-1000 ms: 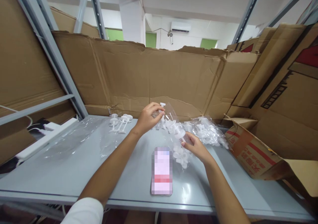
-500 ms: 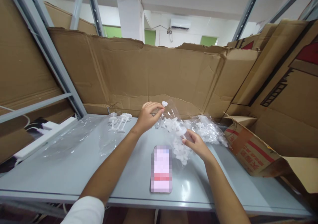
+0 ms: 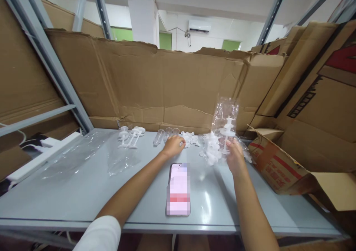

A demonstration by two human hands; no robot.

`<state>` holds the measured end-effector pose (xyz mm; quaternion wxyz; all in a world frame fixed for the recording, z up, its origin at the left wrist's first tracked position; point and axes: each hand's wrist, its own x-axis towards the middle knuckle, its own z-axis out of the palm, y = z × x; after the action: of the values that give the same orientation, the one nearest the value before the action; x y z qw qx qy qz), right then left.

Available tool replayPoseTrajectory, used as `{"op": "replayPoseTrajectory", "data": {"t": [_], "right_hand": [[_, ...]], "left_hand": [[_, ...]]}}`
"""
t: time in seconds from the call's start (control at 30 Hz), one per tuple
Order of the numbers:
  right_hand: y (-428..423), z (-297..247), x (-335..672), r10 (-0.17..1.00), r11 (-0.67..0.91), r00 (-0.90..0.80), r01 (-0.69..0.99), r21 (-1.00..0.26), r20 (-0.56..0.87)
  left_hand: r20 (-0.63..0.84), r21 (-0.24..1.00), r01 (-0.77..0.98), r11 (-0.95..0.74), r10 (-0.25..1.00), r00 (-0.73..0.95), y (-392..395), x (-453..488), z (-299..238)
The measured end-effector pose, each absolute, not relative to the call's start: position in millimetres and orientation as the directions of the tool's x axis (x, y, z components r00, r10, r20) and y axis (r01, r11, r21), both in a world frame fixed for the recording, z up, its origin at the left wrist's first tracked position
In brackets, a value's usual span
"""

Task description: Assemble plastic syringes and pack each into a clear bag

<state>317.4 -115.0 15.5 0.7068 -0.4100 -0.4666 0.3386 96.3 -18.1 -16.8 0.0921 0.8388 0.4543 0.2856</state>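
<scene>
My right hand (image 3: 235, 155) is closed around the stem of a white plastic piece with stacked discs (image 3: 228, 129), held upright. A clear plastic bag (image 3: 226, 108) stands up just behind that piece; whether my fingers also grip it I cannot tell. Beside this hand, to its left, lies a bag of white plastic parts (image 3: 213, 149). My left hand (image 3: 174, 146) rests low over the table with curled fingers, at the edge of a pile of small white pieces (image 3: 189, 138). What its fingertips hold, if anything, is hidden. Behind it are clear plastic cups (image 3: 168, 133).
White disc-and-stem pieces (image 3: 134, 135) stand at the back left, near flat clear bags (image 3: 122, 162). A phone (image 3: 178, 191) lies at the front middle. A power strip (image 3: 44, 154) runs along the left, an open carton (image 3: 278, 167) sits right, and cardboard (image 3: 167, 80) walls the back.
My left hand has come down to the small white pieces. My right hand has moved right and lifted the white disc piece, with the clear bag now upright there. The cups have come into view.
</scene>
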Motion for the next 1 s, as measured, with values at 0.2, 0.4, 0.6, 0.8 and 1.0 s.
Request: {"op": "replayPoseTrajectory", "data": {"t": [0.2, 0.4, 0.6, 0.8, 1.0], "right_hand": [[-114, 14, 314, 0.871, 0.39, 0.298, 0.062, -0.919, 0.39], [-117, 15, 309, 0.907, 0.349, 0.227, 0.067, -0.935, 0.355], [-122, 11, 289, 0.97, 0.243, 0.021, -0.079, -0.967, 0.242], [-131, 2, 261, 0.972, 0.11, -0.191, -0.156, -0.982, 0.139], [-134, 2, 251, 0.944, 0.066, -0.308, -0.168, -0.984, 0.116]], "left_hand": [[0.32, 0.447, 0.704, -0.552, 0.833, 0.451, -16, 115, -37], [0.374, 0.586, 0.579, -0.566, 0.824, 0.426, -21, 110, -24], [0.351, 0.915, -0.008, -0.404, 0.784, 0.511, -52, 102, 10], [0.187, 0.965, -0.252, -0.076, 0.871, 0.454, -85, 90, 22], [0.128, 0.961, -0.276, -0.033, 0.933, 0.336, -99, 82, 15]]}}
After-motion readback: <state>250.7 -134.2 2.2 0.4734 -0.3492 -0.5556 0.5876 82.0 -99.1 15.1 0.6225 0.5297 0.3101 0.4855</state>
